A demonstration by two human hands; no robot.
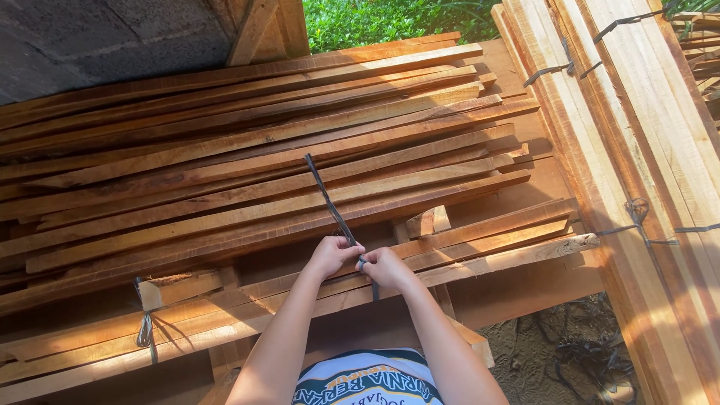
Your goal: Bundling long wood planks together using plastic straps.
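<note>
— Where is this? Outdoors, it seems: green bushes (pixel 382 19) at the top, a grey block wall (pixel 97 37) at upper left, and sunlit sawn planks (pixel 247 172) stacked in a wide pile that fills most of the view.

— And the hands?

— Both sit side by side at the near edge of the pile, over a lower bundle of slats (pixel 465 251). The left hand (pixel 332 255) and the right hand (pixel 385 268) are almost touching, each with its grip closed on a dark binding strap (pixel 328 199).

— Which way does the strap run from them?

— Its long free end rises away from the left hand, up and slightly leftward across the planks, crossing their length at a steep angle. A short tail hangs down from the right hand over the edge of the slats.

— So which hand is nearer the long part?

— The left one; the strap leaves straight from its fist. The right hand holds the part where the strap bends and drops. Whether it is knotted there I cannot tell; the fingers hide it.

— Anything else tied?

— A similar tie (pixel 145 330) wraps the slats at lower left, and more straps (pixel 637 217) bind the tall lumber stack (pixel 637 112) on the right.
</note>
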